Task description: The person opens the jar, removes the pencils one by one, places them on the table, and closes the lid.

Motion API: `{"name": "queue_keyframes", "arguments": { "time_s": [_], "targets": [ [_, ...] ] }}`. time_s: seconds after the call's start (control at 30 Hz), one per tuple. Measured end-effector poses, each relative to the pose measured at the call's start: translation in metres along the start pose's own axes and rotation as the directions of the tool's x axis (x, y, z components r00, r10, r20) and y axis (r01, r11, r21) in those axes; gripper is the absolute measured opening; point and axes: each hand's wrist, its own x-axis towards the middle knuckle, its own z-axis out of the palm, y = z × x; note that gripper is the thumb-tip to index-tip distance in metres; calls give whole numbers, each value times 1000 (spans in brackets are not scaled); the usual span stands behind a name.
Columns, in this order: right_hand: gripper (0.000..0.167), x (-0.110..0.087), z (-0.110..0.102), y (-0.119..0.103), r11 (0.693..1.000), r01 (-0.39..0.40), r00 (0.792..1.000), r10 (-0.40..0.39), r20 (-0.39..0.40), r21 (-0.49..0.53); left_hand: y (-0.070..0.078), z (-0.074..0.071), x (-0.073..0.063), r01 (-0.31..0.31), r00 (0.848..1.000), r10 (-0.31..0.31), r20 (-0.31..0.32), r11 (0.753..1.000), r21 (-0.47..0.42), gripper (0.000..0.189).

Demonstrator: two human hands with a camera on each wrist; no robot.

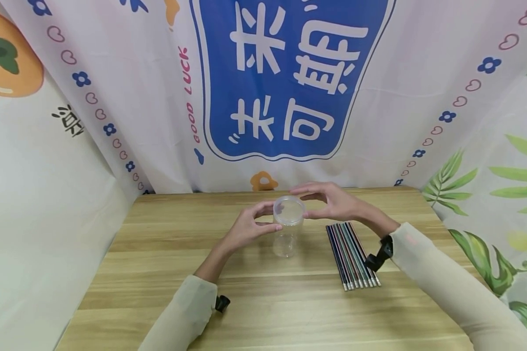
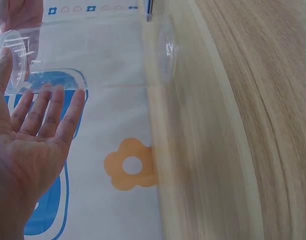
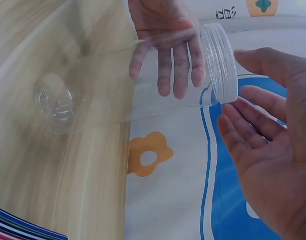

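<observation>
A clear plastic jar (image 1: 284,239) with a round clear lid (image 1: 290,210) stands upright on the wooden table. My left hand (image 1: 248,227) holds the jar's upper part from the left, thumb on the near side and fingers on the far side. Through the clear wall, the right wrist view shows those left fingers (image 3: 173,67) fairly straight. To the right of the lid is my right hand (image 1: 331,201), its thumb by the rim and its other fingers spread loosely behind. Whether the right fingertips touch the lid is hard to tell.
A row of several dark, red and green pencils (image 1: 351,256) lies right of the jar, under the right forearm. The wooden table (image 1: 167,273) ends at a printed cloth (image 1: 228,178) behind. Each wrist wears a black camera (image 1: 379,253).
</observation>
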Motion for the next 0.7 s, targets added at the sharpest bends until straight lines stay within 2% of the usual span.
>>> {"name": "queue_keyframes", "arguments": {
  "time_s": [0.13, 0.3, 0.43, 0.7],
  "targets": [
    [56, 2, -1, 2, 1000, 20, 999, -20, 29, -9, -1, 0, 0, 0, 1000, 0, 3, 1000, -3, 60],
    [54, 3, -1, 4, 1000, 25, 1000, -25, 19, -10, 0, 0, 1, 1, 1000, -1, 1, 1000, 2, 60],
    [54, 2, 1, 1, 999, 9, 1000, -10, -16, -40, 0, 0, 1, 4, 1000, -4, 2, 1000, 0, 60],
    [50, -2, 13, -6, 976, 17, 989, -49, -138, -218, -1, 0, 0, 2, 1000, -2, 7, 1000, -8, 59]
  ]
}}
